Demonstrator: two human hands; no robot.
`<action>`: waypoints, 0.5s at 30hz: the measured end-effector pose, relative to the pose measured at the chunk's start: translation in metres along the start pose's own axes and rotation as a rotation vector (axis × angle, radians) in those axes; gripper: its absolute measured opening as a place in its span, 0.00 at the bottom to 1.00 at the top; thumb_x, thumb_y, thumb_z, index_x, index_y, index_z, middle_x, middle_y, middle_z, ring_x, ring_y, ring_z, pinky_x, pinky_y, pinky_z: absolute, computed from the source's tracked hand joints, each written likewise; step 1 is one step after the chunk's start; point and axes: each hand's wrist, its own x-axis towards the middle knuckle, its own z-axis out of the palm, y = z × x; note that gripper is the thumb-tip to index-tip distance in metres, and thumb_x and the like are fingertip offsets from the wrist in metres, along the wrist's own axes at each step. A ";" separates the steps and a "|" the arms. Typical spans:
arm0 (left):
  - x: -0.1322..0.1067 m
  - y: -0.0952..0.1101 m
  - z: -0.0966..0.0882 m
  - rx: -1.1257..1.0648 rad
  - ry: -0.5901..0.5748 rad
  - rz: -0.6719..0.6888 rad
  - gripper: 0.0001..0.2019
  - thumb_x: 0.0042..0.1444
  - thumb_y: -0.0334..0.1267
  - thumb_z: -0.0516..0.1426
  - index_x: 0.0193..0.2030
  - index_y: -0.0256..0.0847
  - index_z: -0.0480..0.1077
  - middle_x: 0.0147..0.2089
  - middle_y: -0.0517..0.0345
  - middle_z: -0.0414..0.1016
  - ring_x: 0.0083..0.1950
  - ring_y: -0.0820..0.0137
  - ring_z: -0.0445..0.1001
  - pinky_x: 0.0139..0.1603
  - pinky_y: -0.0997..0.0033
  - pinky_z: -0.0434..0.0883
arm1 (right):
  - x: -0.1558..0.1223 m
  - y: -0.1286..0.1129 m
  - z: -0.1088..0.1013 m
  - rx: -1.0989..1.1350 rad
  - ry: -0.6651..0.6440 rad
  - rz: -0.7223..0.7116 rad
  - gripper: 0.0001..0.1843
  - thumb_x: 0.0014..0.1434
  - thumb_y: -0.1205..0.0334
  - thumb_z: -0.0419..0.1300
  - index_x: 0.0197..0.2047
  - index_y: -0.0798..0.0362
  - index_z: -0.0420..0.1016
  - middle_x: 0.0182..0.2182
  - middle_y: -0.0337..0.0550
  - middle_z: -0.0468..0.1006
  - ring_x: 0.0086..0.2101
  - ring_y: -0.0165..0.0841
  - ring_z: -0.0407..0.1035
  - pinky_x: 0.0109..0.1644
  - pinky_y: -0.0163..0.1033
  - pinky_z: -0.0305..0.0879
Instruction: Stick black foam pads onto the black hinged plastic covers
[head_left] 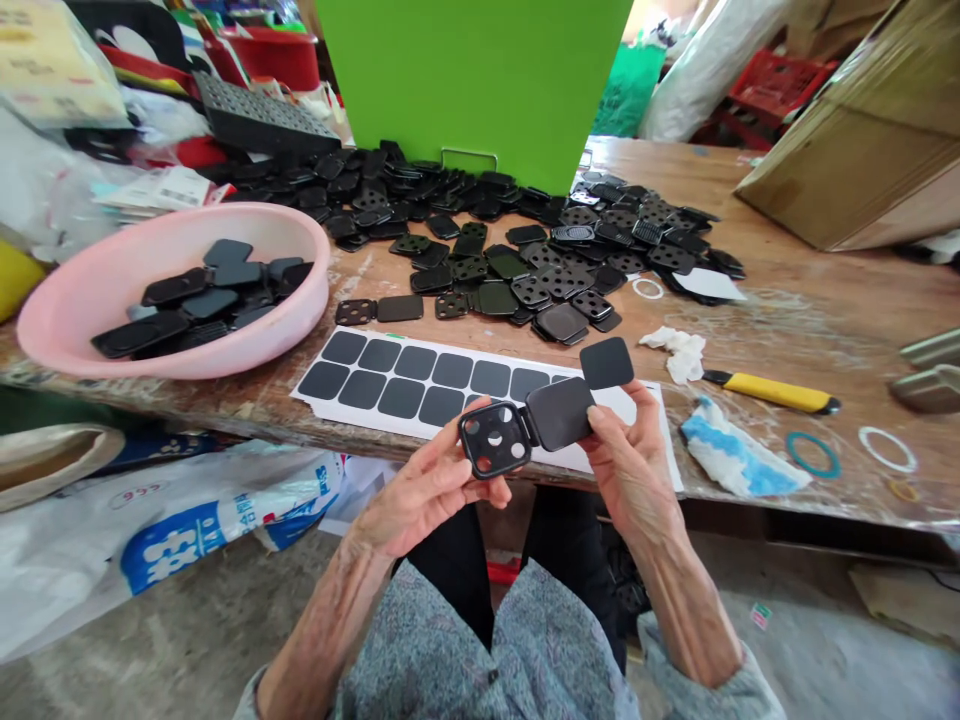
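Observation:
Between both hands is an opened black hinged case (559, 413), one half with round holes and the other a flat panel. My left hand (435, 475) grips the half with holes. My right hand (630, 450) pinches the edge of the flat half, and a black rounded-square sticker (607, 362) stands up at its fingertips. Beneath the hands lies a white sheet (315, 408) with rows of black rounded-square stickers (401, 394). Part of the sheet is hidden behind the case and the hands.
Many black hinged cases (495, 297) are heaped before a green box (480, 80). A pink basin (60, 320) at left holds more. Right of the sheet are a yellow utility knife (780, 391), crumpled tissue (739, 450) and rings (814, 455). A cardboard box (862, 140) stands far right.

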 end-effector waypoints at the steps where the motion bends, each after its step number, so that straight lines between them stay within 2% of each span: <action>1: -0.001 0.001 0.001 -0.003 -0.025 0.014 0.26 0.59 0.34 0.58 0.63 0.57 0.63 0.46 0.56 0.78 0.40 0.68 0.78 0.47 0.66 0.72 | 0.000 0.000 0.000 0.018 0.006 0.015 0.31 0.47 0.59 0.71 0.51 0.44 0.62 0.29 0.32 0.80 0.30 0.28 0.74 0.38 0.34 0.70; 3: -0.001 0.001 0.003 -0.013 -0.045 0.039 0.25 0.60 0.35 0.58 0.63 0.61 0.62 0.47 0.57 0.78 0.39 0.68 0.79 0.46 0.65 0.72 | -0.001 0.001 0.000 0.050 0.011 0.053 0.30 0.47 0.60 0.71 0.50 0.44 0.63 0.31 0.33 0.81 0.30 0.28 0.75 0.38 0.34 0.72; 8: 0.007 0.001 0.010 -0.075 0.003 0.097 0.17 0.61 0.42 0.56 0.57 0.54 0.69 0.43 0.53 0.79 0.32 0.68 0.79 0.35 0.68 0.74 | -0.008 0.005 0.004 0.115 0.047 0.095 0.28 0.48 0.62 0.71 0.50 0.45 0.64 0.33 0.34 0.81 0.31 0.26 0.75 0.38 0.31 0.72; 11: 0.012 0.001 0.015 -0.115 0.061 0.135 0.17 0.63 0.45 0.53 0.57 0.53 0.69 0.41 0.51 0.80 0.29 0.72 0.77 0.34 0.71 0.73 | -0.012 0.009 0.009 0.151 0.094 0.102 0.28 0.48 0.62 0.71 0.50 0.45 0.64 0.34 0.33 0.80 0.31 0.25 0.75 0.38 0.29 0.72; 15: 0.014 0.004 0.020 -0.087 0.105 0.184 0.18 0.61 0.45 0.57 0.57 0.51 0.69 0.40 0.51 0.80 0.28 0.72 0.76 0.33 0.71 0.72 | -0.014 0.011 0.016 0.172 0.131 0.095 0.28 0.48 0.61 0.71 0.50 0.46 0.64 0.33 0.32 0.79 0.31 0.25 0.74 0.38 0.31 0.71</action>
